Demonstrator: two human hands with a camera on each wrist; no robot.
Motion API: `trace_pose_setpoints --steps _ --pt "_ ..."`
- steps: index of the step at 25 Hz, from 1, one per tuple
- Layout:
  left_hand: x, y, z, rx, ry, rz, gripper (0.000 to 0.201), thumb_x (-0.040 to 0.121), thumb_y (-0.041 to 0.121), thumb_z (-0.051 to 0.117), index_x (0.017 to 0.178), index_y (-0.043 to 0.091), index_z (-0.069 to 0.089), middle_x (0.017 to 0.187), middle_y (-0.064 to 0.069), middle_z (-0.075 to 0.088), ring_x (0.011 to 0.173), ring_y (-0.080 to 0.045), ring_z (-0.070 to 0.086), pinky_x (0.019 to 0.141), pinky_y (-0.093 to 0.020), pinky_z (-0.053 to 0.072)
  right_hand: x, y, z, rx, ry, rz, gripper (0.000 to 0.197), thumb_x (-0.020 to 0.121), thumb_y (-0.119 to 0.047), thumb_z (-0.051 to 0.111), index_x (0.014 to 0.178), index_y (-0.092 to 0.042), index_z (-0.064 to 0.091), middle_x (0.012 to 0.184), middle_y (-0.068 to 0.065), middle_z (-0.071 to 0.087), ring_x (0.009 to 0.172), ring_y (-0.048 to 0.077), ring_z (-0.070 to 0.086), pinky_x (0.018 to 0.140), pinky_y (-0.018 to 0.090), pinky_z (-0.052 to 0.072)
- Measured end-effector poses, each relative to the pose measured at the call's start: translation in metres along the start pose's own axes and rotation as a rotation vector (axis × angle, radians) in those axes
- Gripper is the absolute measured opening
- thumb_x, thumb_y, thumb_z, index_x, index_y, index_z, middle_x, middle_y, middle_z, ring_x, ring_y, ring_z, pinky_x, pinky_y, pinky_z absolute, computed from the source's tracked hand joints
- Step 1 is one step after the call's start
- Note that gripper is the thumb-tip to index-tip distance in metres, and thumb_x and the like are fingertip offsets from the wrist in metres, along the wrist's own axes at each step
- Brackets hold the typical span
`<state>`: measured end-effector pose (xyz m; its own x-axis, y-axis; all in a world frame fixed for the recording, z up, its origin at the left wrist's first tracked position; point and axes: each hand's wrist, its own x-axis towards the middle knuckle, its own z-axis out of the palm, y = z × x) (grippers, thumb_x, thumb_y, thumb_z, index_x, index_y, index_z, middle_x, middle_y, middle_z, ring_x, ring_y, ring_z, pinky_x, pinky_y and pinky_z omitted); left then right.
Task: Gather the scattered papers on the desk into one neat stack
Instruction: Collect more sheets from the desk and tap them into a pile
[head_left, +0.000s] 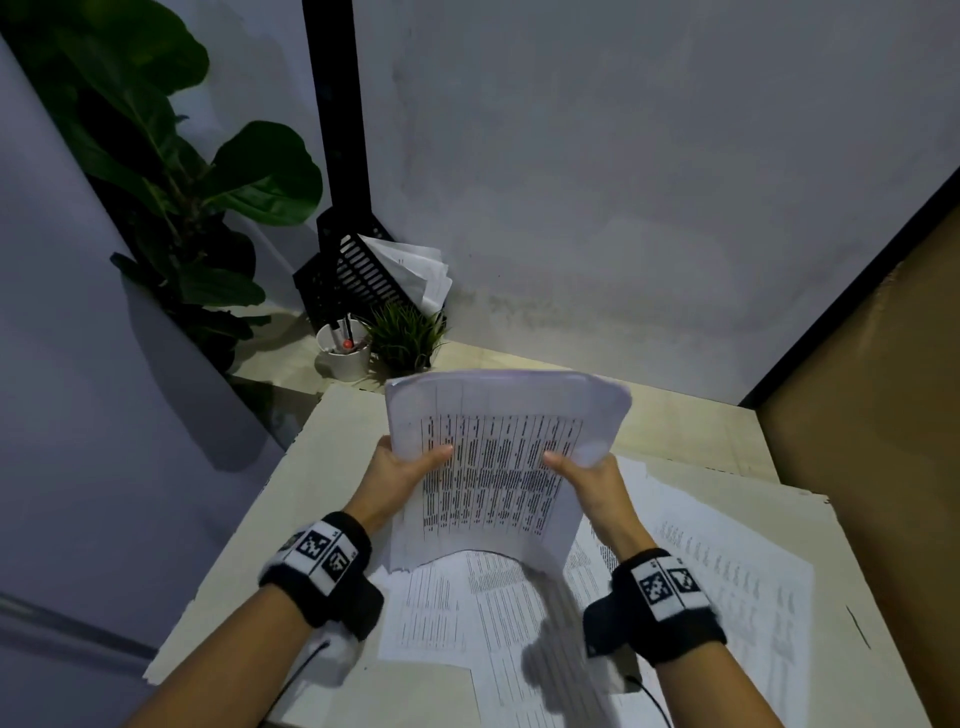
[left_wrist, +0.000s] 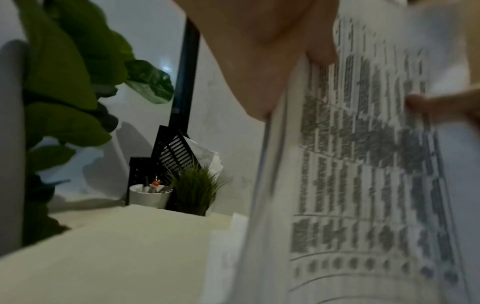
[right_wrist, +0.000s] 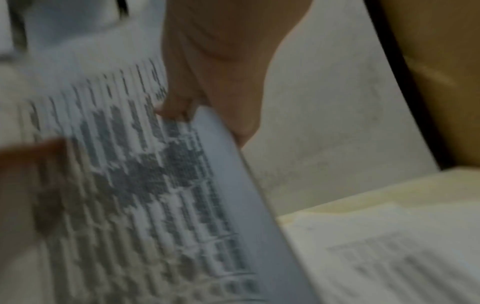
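Wristbands (head_left: 316, 555) with black-and-white square code markers sit lowest in frame; we can't read them. Loose sheets (head_left: 467, 613) lie on the desk (head_left: 332, 457) at lower centre and lower right. Above them our left hand (head_left: 402, 475) and right hand (head_left: 587, 480) each grip a side edge of the paper bundle (head_left: 498, 457), held upright mid-frame. Light, floppy, slippery, we judge; edge grips suit it. Print is columned, too blurred to read. White cup (head_left: 344, 349) upper left.
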<state>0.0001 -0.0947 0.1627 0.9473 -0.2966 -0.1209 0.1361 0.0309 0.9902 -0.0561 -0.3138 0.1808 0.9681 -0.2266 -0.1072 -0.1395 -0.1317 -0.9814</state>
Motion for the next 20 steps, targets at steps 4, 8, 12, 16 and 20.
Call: trace_pose_setpoints --steps 4,8,12,16,20 --pt "-0.003 0.02 0.003 -0.027 0.047 0.158 0.034 0.047 0.043 0.077 0.079 0.031 0.073 0.078 0.013 0.075 0.079 -0.009 0.071 0.07 -0.026 0.058 0.001 -0.014 -0.008 0.154 0.116 -0.112 0.01 0.076 -0.017 0.069 0.086 -0.016 0.067 0.077 -0.004 0.075 0.077 0.012 0.069 0.081 0.036 0.054" --pt "-0.006 0.011 -0.009 -0.012 -0.037 0.159 0.062 0.037 0.062 0.079 0.088 0.03 0.066 0.08 0.009 0.075 0.076 -0.007 0.07 0.062 -0.019 0.056 -0.005 0.004 -0.018 0.203 0.049 -0.119 0.056 0.045 -0.053 0.082 0.087 -0.021 0.066 0.073 -0.015 0.075 0.071 -0.001 0.069 0.064 0.017 0.055" --pt "-0.009 -0.006 -0.004 -0.032 0.001 0.026 0.084 0.024 0.06 0.084 0.094 0.019 0.064 0.084 0.0 0.075 0.086 -0.019 0.071 0.065 -0.026 0.057 -0.006 0.019 -0.01 0.156 0.07 -0.045 0.018 0.072 -0.011 0.075 0.083 -0.021 0.066 0.07 -0.016 0.074 0.069 -0.001 0.068 0.067 0.024 0.051" --pt "-0.015 0.011 0.004 -0.11 -0.014 0.151 0.06 0.032 0.048 0.085 0.085 0.026 0.067 0.076 0.009 0.076 0.075 -0.008 0.071 0.059 -0.019 0.055 -0.007 0.009 -0.013 0.209 0.149 -0.141 0.02 0.075 0.0 0.069 0.081 -0.019 0.066 0.066 -0.015 0.073 0.065 -0.001 0.067 0.061 0.018 0.055" --pt "-0.014 0.007 -0.005 -0.091 0.003 0.227 0.059 0.038 0.061 0.079 0.084 0.025 0.069 0.076 0.01 0.075 0.072 -0.005 0.069 0.06 -0.016 0.054 -0.01 0.019 -0.025 0.182 0.09 -0.153 0.027 0.075 0.006 0.067 0.088 -0.017 0.064 0.068 -0.015 0.073 0.068 -0.001 0.067 0.06 0.015 0.054"
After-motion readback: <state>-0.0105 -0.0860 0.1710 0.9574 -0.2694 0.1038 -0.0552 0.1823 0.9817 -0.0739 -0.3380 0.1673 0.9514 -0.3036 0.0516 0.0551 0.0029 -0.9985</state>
